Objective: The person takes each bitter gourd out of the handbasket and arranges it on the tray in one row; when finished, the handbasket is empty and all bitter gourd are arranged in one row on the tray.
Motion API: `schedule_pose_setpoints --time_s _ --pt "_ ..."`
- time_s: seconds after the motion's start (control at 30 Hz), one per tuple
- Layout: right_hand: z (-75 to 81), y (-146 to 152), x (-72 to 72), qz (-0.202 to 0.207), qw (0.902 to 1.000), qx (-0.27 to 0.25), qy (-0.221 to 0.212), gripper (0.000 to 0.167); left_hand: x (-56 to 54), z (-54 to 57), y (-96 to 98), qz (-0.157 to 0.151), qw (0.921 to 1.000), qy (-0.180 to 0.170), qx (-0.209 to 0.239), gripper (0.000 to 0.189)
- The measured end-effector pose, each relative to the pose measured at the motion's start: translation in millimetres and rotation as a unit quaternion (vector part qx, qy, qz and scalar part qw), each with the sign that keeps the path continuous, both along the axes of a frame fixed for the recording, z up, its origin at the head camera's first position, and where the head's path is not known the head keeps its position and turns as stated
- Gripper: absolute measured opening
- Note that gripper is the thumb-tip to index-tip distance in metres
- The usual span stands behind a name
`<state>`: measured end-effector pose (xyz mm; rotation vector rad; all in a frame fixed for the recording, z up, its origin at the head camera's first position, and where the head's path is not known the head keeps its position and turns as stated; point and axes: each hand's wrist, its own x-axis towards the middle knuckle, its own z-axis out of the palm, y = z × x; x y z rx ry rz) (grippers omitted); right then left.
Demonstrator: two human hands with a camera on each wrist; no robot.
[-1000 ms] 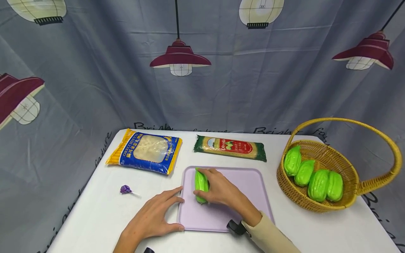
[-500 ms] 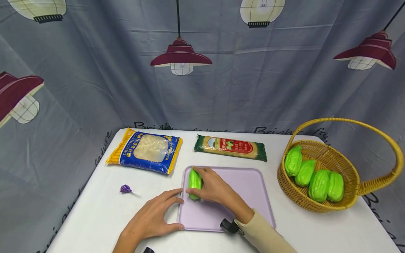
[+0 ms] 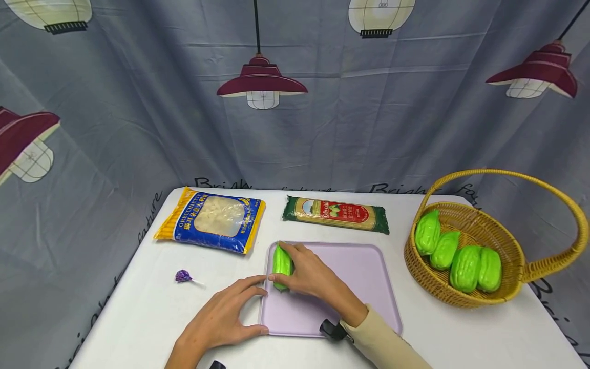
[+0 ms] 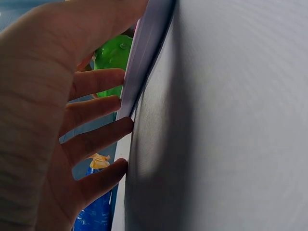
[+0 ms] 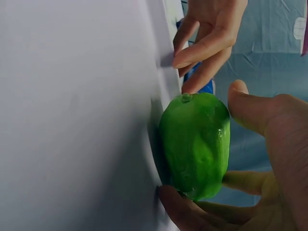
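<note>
My right hand [image 3: 306, 271] is curled around a glossy green, ribbed starfruit [image 3: 281, 264] at the left side of a pale purple tray [image 3: 350, 287]. In the right wrist view, fingertips lie at the lower end of the starfruit [image 5: 195, 144], with the thumb [image 5: 240, 94] along its upper side. The fruit lies lengthwise, close to the tray's left rim. My left hand [image 3: 226, 312] rests beside that rim with fingers spread and thumb apart. In the left wrist view its fingertips [image 4: 119, 77] come right up to the tray's edge [image 4: 138, 57].
At right stands a wicker basket [image 3: 417, 271] with a tall handle, holding several green starfruits [image 3: 464, 269]. Behind the tray lie a blue-yellow pasta bag [image 3: 218, 215] and a green spaghetti pack [image 3: 336, 214]. A purple-wrapped lollipop [image 3: 183, 276] lies left on the white table [image 3: 152, 307].
My right hand has shifted the starfruit left across the tray toward its left rim, mostly in the first half second. My left hand has stayed at the tray's edge.
</note>
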<state>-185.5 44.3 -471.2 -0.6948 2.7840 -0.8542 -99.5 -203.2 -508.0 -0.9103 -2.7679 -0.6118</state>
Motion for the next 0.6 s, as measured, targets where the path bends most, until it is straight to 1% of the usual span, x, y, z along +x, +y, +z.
schedule_pose_setpoints --time_s 0.3,0.6 --pt "0.2 7 0.8 -0.004 1.0000 0.003 0.000 0.088 1.9 0.2 0.7 0.009 0.9997 -0.021 -0.001 0.066" --pt "-2.7 28 2.7 -0.028 0.9994 -0.005 0.019 0.085 1.1 0.3 -0.1 0.003 1.0000 -0.007 0.004 0.065"
